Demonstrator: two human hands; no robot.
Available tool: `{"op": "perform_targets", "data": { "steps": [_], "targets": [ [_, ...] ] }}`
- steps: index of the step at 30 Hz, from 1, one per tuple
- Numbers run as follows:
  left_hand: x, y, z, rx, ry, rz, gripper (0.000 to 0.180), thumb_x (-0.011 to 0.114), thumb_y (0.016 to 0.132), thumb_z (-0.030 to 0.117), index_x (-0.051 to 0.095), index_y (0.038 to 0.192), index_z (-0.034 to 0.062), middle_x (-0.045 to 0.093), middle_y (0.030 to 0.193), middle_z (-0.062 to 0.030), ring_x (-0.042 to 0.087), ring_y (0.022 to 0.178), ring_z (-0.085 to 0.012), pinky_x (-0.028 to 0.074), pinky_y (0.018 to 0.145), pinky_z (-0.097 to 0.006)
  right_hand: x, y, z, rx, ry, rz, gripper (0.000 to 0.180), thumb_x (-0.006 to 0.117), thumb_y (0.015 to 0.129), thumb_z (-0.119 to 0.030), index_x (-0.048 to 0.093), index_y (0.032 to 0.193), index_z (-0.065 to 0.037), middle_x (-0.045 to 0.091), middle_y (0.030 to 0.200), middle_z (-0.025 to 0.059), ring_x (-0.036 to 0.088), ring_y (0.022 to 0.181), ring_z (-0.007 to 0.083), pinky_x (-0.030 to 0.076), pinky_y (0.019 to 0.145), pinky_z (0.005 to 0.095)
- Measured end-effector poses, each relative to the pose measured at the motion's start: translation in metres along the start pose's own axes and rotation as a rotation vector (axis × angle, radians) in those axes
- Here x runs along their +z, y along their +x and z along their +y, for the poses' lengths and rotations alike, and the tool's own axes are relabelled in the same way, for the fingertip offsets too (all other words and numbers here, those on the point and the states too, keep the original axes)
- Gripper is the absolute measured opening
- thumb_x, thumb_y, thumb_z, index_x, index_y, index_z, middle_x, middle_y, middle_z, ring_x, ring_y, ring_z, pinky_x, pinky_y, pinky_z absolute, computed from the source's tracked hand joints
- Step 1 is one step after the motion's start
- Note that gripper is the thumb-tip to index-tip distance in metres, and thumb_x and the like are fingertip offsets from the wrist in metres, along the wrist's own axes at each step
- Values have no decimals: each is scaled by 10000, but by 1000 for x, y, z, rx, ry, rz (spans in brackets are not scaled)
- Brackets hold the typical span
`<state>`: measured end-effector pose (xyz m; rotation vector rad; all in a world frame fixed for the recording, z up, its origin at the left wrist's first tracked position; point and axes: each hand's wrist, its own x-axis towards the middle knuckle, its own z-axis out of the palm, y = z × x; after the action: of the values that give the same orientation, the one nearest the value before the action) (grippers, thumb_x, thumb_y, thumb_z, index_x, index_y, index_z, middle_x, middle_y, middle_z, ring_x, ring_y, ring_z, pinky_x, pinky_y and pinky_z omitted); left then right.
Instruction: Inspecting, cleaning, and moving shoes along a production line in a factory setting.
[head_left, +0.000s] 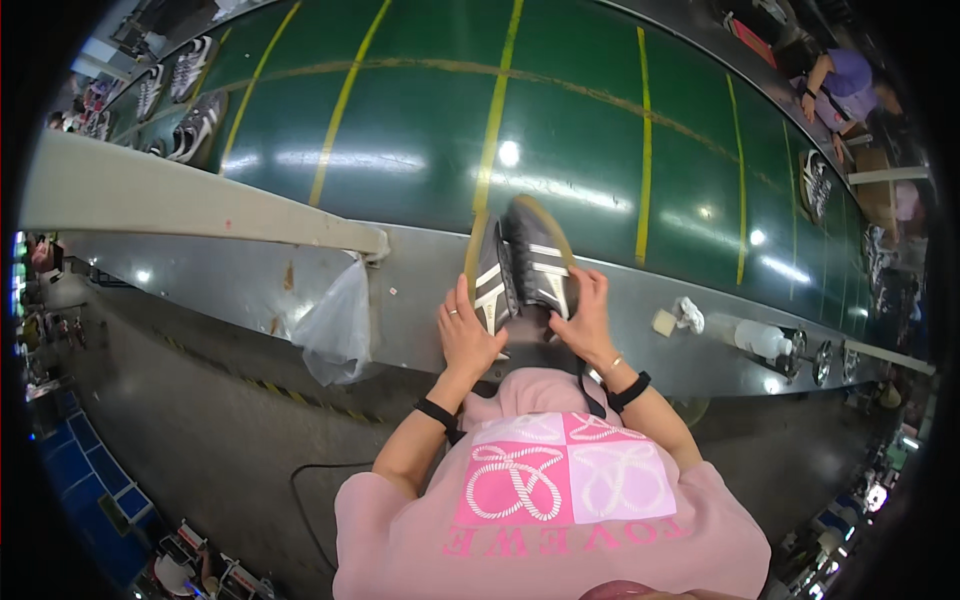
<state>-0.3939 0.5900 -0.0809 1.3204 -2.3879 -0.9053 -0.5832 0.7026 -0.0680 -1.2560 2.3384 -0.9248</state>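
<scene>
Two dark grey sneakers with white stripes and tan soles lie side by side in front of me, toes over the edge of the green belt and heels toward me. My left hand (468,330) is closed round the heel of the left sneaker (489,285). Round the heel of the right sneaker (542,255), my right hand (590,318) is closed too, thumb on the near side. The two shoes are close together, with their striped sides showing. Parts of both heels are hidden by my fingers.
A green conveyor belt (420,125) with yellow cross lines runs beyond the metal ledge (420,290). More sneakers (198,125) ride at the left, another pair (815,185) at the right. A beige bar (200,195), plastic bag (338,325) and white bottle (762,338) flank me. A co-worker (845,85) is far right.
</scene>
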Motion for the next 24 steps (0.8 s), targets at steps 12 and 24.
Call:
{"op": "perform_targets", "data": {
  "steps": [12,24],
  "targets": [
    [9,13,-65,-175,-597,-258,702,711,779,255,421,1370,12,622,1012,-234,613,886,-367,492,793,-427,-4,-15,-28,42,206,8,364,691,821,-102,559,1148,-15,558,1048,166,544,942,332,460,860,416],
    [-13,-22,-77,-227,-410,-290,462,469,989,411,628,1171,17,675,1032,-202,640,959,-345,482,833,-401,16,2,-52,-543,-307,-518,573,810,695,-306,569,1206,-209,547,782,120,556,805,352,430,763,429]
  ]
}}
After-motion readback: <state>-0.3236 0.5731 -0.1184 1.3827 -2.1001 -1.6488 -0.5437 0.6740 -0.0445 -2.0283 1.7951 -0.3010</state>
